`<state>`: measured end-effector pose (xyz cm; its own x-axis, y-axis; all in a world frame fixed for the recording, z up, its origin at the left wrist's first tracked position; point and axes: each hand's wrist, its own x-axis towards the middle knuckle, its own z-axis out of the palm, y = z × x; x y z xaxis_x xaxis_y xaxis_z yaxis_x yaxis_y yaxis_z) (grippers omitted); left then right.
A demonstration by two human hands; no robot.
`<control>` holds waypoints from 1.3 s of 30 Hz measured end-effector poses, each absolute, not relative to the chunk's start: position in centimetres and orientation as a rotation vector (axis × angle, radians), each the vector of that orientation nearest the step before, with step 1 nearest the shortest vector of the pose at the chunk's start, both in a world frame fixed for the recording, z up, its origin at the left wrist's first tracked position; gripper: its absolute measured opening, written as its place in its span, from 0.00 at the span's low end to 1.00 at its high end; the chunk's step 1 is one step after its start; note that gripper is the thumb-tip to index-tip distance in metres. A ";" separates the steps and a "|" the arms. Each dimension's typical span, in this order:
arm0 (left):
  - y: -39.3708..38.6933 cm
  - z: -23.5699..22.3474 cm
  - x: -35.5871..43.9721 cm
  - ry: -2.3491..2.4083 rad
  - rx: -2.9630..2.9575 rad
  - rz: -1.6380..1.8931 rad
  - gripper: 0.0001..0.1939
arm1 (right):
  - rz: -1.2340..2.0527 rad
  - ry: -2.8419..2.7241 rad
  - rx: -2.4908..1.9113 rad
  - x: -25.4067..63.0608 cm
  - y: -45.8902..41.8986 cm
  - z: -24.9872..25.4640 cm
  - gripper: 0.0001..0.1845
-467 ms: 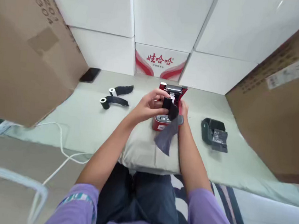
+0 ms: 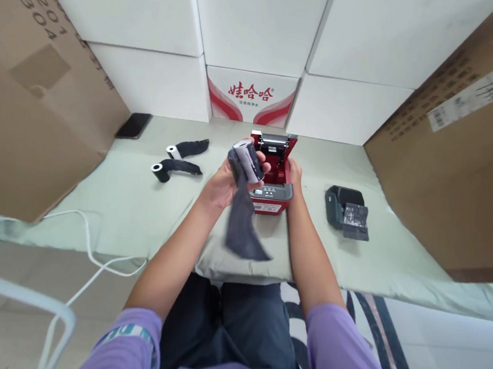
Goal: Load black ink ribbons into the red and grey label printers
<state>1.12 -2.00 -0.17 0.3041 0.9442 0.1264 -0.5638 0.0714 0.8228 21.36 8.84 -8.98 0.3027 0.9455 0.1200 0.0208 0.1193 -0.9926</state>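
My left hand [image 2: 224, 183] is turned palm up and closed around a paper roll [image 2: 249, 160] with white and black on its surface. A dark loose strip [image 2: 242, 225] hangs down from the roll. Just right of it stands a small red label printer [image 2: 271, 206] with its lid raised, showing a red hollow inside and a roller in the lid. My right hand [image 2: 295, 175] grips the printer's right side; its fingertips are partly hidden. To the left lie a white roll [image 2: 173, 152] and a black roll [image 2: 160, 172], each with a dark strip trailing rightward.
A dark portable printer [image 2: 344, 205] with a dark strip sticking out sits to the right. Large cardboard boxes [image 2: 36, 127] flank the cloth-covered table [image 2: 113, 194]. A phone [image 2: 134, 126] lies back left. White boxes [image 2: 259, 21] stand behind; a white cable [image 2: 90, 244] runs at left.
My left hand has moved left, away from over the printer, and rolled palm up with the paper roll. The printer's inside now shows. My right hand stays at the printer's side.
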 end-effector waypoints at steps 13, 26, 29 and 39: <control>-0.3 -1.0 0.9 0.593 1.294 1.096 0.28 | 0.922 -0.959 -1.220 21.0 8.6 -8.7 0.14; 5.7 1.4 2.3 1.162 2.426 0.576 0.23 | 0.915 -0.914 -1.186 20.8 9.0 -8.7 0.13; 6.2 0.6 3.2 1.218 2.500 0.531 0.23 | 0.924 -0.919 -1.199 20.9 9.2 -9.0 0.13; 6.8 0.6 6.1 1.339 2.583 0.145 0.17 | 0.914 -0.907 -1.205 20.9 9.4 -9.6 0.14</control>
